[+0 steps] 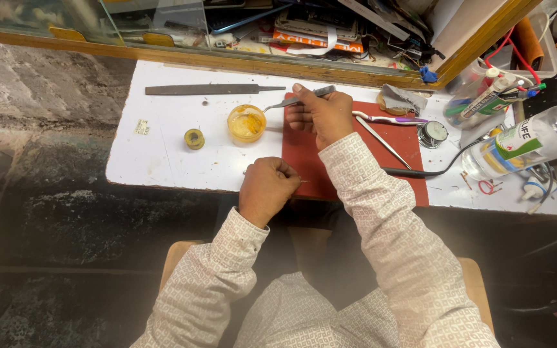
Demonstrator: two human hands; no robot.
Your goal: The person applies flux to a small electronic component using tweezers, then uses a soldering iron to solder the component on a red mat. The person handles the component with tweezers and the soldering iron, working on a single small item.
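Note:
My right hand [320, 115] grips metal tweezers [291, 101], whose tip reaches into a small round tub of yellow paste [246, 122] on the white worktop [162, 154]. At the table's front edge my left hand [267, 188] is closed around a thin wire or pin [304, 181]; it is mostly hidden in the fist. Both hands work at the left part of a red mat [304, 154].
A long flat file [211, 89] lies at the back. A small yellow ring [194, 138] sits left of the tub. On the mat's right side lie a toothbrush [391, 119], a thin rod [381, 142] and a black cable [433, 171]. Bottles and tubes [523, 142] crowd the right.

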